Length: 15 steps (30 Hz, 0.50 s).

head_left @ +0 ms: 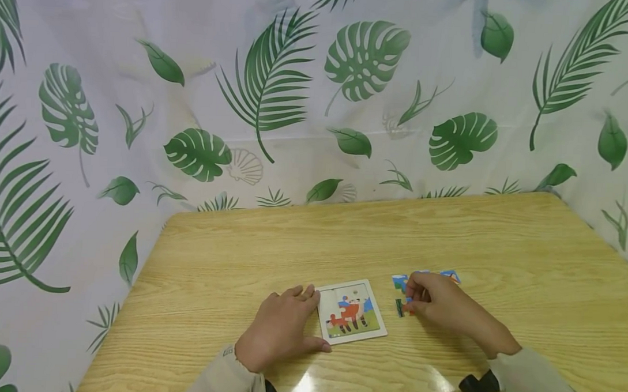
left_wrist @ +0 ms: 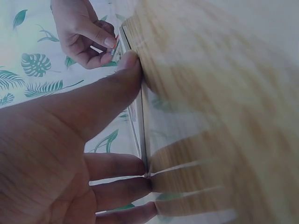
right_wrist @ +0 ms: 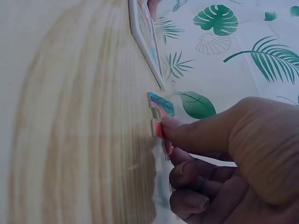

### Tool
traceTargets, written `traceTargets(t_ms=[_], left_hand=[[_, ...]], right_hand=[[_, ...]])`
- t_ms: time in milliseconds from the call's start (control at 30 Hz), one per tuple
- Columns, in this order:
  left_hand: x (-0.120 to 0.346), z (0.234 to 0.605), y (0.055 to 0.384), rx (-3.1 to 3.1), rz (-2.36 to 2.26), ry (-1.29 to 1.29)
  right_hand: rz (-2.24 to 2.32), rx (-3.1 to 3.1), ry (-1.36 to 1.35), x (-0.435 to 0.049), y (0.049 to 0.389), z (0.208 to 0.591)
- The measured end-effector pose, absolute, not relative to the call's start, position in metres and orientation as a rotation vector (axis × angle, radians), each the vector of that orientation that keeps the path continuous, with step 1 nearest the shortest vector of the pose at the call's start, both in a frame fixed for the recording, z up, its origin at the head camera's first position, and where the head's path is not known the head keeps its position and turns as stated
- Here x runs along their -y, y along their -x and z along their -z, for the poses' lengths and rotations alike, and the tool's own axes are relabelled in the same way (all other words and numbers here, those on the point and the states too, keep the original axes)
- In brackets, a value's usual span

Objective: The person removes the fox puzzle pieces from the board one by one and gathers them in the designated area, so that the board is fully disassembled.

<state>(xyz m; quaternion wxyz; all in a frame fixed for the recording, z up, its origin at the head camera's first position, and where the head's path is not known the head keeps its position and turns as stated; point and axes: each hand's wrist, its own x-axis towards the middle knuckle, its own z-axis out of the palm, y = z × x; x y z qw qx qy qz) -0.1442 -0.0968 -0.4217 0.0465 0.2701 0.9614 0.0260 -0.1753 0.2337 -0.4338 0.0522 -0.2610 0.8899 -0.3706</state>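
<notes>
A square jigsaw tray [head_left: 382, 332] with a pale rim lies on the table, partly filled with a red animal picture. My left hand [head_left: 283, 327] rests along its left side, thumb at the lower corner and fingers fairly straight. In the left wrist view, the thumb and fingertips of the left hand [left_wrist: 51, 135] touch the tray's edge [left_wrist: 142, 126]. Right of the tray, my right hand [head_left: 440, 301] pinches a red and dark green puzzle piece [head_left: 399, 307] between thumb and fingers. That puzzle piece [right_wrist: 161, 103] looks tilted up in the right wrist view.
Behind the right hand lie loose puzzle pieces, one blue and green [head_left: 398, 280] and one blue and orange [head_left: 450, 275], partly covered by the hand. The wooden table [head_left: 250, 245] meets a leaf-patterned cloth [head_left: 294, 178] at its far edge.
</notes>
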Motion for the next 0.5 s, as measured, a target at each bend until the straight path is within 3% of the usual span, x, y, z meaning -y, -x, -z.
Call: traceTargets(t_ms=[500], left_hand=[[0.0967,0.4205,0.1429,-2.919,-0.107,-0.818]], right_hand=[[1.056,-2.709,0.817,-0.2357,0.1750,0.4320]])
